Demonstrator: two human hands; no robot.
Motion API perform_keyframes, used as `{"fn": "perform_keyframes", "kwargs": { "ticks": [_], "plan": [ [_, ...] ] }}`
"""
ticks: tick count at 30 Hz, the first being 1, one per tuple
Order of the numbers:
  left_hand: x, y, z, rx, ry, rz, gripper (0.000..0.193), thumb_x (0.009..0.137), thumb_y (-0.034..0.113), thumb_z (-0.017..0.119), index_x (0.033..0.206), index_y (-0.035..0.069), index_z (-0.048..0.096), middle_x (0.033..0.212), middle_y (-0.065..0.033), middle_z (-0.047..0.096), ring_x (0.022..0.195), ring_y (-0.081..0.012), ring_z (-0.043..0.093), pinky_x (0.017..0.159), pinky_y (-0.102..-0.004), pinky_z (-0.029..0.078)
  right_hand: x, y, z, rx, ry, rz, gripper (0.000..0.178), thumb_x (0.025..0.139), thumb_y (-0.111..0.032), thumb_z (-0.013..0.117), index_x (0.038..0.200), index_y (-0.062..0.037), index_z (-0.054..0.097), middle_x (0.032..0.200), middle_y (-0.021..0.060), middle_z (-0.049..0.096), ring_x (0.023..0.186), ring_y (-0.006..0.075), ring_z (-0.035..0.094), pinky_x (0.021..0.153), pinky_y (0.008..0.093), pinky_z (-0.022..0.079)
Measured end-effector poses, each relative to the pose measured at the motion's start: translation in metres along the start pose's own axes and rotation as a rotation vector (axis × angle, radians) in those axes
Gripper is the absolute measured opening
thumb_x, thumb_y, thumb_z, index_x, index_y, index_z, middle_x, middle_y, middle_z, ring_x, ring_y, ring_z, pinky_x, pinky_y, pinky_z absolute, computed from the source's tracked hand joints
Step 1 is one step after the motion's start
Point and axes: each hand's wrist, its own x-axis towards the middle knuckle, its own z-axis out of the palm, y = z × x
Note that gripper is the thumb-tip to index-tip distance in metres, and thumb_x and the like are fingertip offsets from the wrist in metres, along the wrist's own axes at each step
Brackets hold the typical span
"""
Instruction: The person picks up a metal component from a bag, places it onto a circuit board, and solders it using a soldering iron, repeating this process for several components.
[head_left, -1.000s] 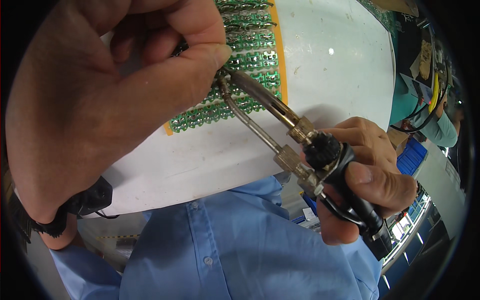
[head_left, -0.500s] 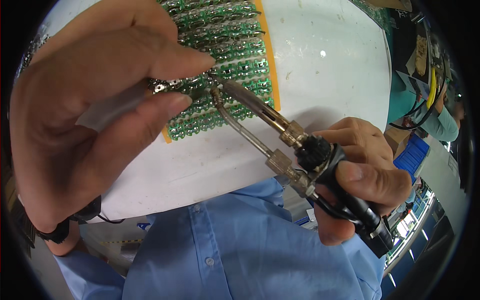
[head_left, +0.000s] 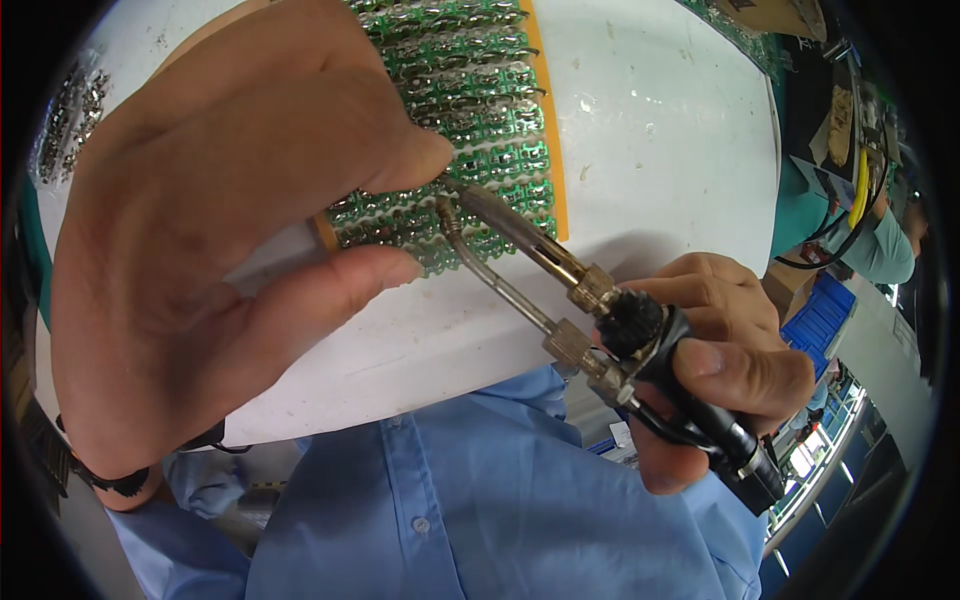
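A green circuit board panel (head_left: 470, 110) with rows of silver solder points and an orange edge strip lies on the white table (head_left: 660, 150). My left hand (head_left: 220, 250) fills the left of the view. Its thumb presses on top of the panel and its forefinger lies along the panel's near edge, so the near corner sits between them. My right hand (head_left: 720, 360) grips the black handle of a soldering iron (head_left: 610, 310). The iron's two metal tubes reach up and left, and the tip touches the panel just below my thumb.
A heap of small metal parts (head_left: 70, 110) lies at the table's far left. Another person in a teal top (head_left: 880, 250) works at the right, near blue crates (head_left: 820, 310). A black band (head_left: 110, 480) circles my left wrist.
My left hand has opened from a tight pinch, thumb and forefinger now spread over the panel's near corner. The iron's tip stays at nearly the same spot on the panel.
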Motion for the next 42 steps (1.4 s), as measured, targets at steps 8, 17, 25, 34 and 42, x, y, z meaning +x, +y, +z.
{"fn": "perform_keyframes", "kwargs": {
  "ticks": [8, 17, 25, 34, 42],
  "plan": [
    [-0.001, -0.003, 0.002, -0.031, 0.011, -0.003, 0.042, 0.064, 0.014, 0.080, 0.101, -0.001, 0.066, 0.089, -0.0120, 0.053, 0.078, -0.0234, 0.053, 0.065, -0.0337, 0.041, -0.001, 0.001, 0.001, 0.004, 0.025, -0.003, 0.060, 0.085, -0.054, 0.065, 0.112, -0.0026, 0.048, 0.066, 0.0115, 0.065, 0.063, 0.0256, 0.069, 0.046, 0.0294, 0.047],
    [-0.003, 0.000, 0.003, -0.059, 0.029, -0.071, 0.041, 0.063, 0.014, 0.081, 0.098, -0.002, 0.067, 0.090, -0.0115, 0.053, 0.078, -0.0211, 0.053, 0.063, -0.0314, 0.043, -0.002, 0.001, 0.002, 0.002, 0.042, 0.001, 0.060, 0.086, -0.055, 0.063, 0.112, -0.0025, 0.052, 0.066, 0.0117, 0.065, 0.061, 0.0260, 0.069, 0.046, 0.0300, 0.047],
    [-0.001, -0.002, 0.005, -0.041, 0.060, -0.033, 0.043, 0.060, 0.018, 0.083, 0.095, -0.003, 0.070, 0.090, -0.0115, 0.054, 0.076, -0.0216, 0.053, 0.062, -0.0314, 0.043, -0.008, -0.002, 0.004, 0.002, 0.140, -0.009, 0.059, 0.089, -0.057, 0.058, 0.113, -0.0041, 0.051, 0.061, 0.0095, 0.064, 0.056, 0.0241, 0.066, 0.044, 0.0299, 0.044],
    [0.001, -0.005, 0.001, -0.027, 0.038, -0.013, 0.045, 0.058, 0.023, 0.083, 0.095, 0.000, 0.070, 0.085, -0.0088, 0.054, 0.076, -0.0237, 0.051, 0.061, -0.0347, 0.041, -0.011, -0.001, 0.005, -0.036, 0.218, -0.033, 0.049, 0.094, -0.053, 0.052, 0.107, -0.0058, 0.047, 0.059, 0.0091, 0.062, 0.052, 0.0225, 0.064, 0.041, 0.0291, 0.040],
    [0.002, -0.003, -0.002, -0.076, 0.045, -0.017, 0.043, 0.056, 0.012, 0.083, 0.095, 0.002, 0.069, 0.085, -0.0094, 0.055, 0.077, -0.0260, 0.050, 0.064, -0.0356, 0.041, -0.016, -0.002, 0.011, -0.019, 0.375, 0.010, 0.046, 0.095, -0.051, 0.050, 0.103, -0.0056, 0.046, 0.073, 0.0136, 0.063, 0.055, 0.0228, 0.062, 0.050, 0.0325, 0.044]
  ]
}}
